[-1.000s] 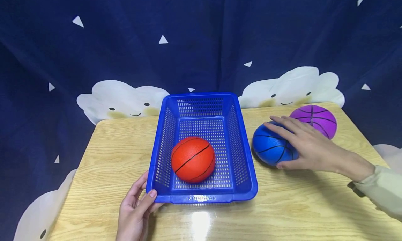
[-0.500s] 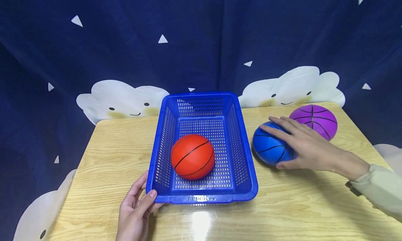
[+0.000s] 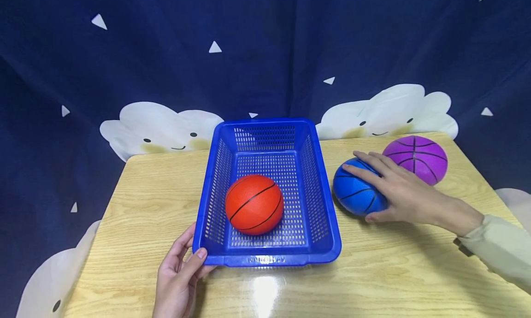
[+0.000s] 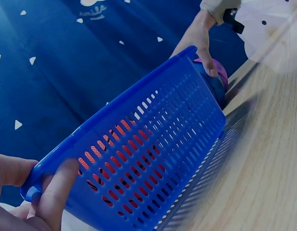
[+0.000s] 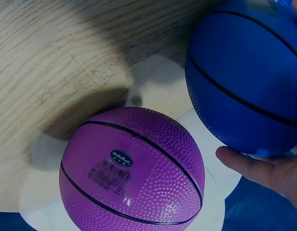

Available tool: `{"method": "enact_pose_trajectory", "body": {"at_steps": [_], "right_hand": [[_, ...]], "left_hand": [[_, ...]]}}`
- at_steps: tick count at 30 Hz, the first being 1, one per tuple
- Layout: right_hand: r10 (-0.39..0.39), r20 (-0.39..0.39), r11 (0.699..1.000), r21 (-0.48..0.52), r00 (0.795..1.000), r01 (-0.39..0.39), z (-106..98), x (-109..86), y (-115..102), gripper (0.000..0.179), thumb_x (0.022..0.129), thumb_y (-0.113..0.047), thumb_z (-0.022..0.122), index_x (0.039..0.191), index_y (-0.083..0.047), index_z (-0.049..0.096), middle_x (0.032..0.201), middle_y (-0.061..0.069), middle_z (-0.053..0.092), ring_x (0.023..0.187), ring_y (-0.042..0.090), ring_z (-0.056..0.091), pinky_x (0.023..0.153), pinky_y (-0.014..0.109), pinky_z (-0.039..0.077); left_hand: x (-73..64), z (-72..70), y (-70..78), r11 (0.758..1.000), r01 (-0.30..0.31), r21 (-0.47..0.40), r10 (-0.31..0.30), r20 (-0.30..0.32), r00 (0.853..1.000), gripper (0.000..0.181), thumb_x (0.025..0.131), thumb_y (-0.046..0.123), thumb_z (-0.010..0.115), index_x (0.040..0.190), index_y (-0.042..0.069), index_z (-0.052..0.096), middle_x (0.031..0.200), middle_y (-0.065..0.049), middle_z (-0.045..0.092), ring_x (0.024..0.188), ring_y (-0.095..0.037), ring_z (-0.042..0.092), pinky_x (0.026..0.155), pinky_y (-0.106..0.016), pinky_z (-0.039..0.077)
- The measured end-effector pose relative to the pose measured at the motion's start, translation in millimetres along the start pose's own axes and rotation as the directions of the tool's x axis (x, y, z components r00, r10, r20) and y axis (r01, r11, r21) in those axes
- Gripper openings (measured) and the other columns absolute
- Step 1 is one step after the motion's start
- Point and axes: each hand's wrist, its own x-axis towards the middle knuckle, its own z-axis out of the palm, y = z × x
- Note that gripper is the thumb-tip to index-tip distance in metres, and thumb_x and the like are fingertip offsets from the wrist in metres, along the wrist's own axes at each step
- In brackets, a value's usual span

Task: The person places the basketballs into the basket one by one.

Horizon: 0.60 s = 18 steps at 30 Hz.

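Note:
My left hand [image 3: 180, 272] grips the near left corner of a blue plastic basket [image 3: 267, 261], thumb on the rim and fingers beneath it. Inside the basket, toward its near end, lies an orange-red mini basketball [image 3: 254, 204]. To the right, my right hand [image 3: 404, 193] holds a blue mini basketball [image 3: 356, 189], with fingers spread over its top and thumb low on its near side. A purple mini basketball [image 3: 419, 156] sits just behind that hand; in the right wrist view the purple ball [image 5: 131, 168] shows a printed label and stands apart from the blue one.
The wooden table [image 3: 153, 198] carries the basket and balls. A dark blue curtain [image 3: 265, 46] with white triangles and cloud faces hangs behind the table's far edge and shows at both sides.
The orange-red ball has rolled slightly toward the far end of the basket. My right hand has shifted a little left over the blue ball. The left hand keeps its grip.

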Motion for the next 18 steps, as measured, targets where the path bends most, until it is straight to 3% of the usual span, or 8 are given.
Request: {"method": "enact_pose_trajectory", "body": {"at_steps": [8, 18], "right_hand": [[-0.05, -0.036, 0.998, -0.033, 0.998, 0.048, 3.2, 3.9, 1.7, 0.128, 0.061, -0.046, 0.107, 0.167, -0.022, 0.04, 0.168, 0.02, 0.035, 0.141, 0.048, 0.044, 0.091, 0.077, 0.061], [-0.036, -0.065, 0.999, -0.042, 0.997, 0.034, 3.4, 2.8, 2.5, 0.124, 0.059, -0.043, 0.107, 0.165, -0.021, 0.046, 0.162, 0.019, 0.043, 0.135, 0.047, 0.049, 0.082, 0.071, 0.066]], "left_hand": [[0.9, -0.7, -0.4, 1.0, -0.009, -0.014, 0.009, 0.015, 1.0, 0.053, 0.105, -0.017, 0.055, 0.147, 0.013, 0.066, 0.127, -0.015, 0.058, 0.108, -0.027, 0.076, 0.091, -0.042, 0.068], [0.3, -0.3, 0.0, 1.0, -0.002, -0.005, 0.002, 0.006, 1.0, 0.052, 0.105, -0.016, 0.055, 0.147, 0.013, 0.066, 0.127, -0.014, 0.058, 0.109, -0.026, 0.076, 0.093, -0.044, 0.067]]}}
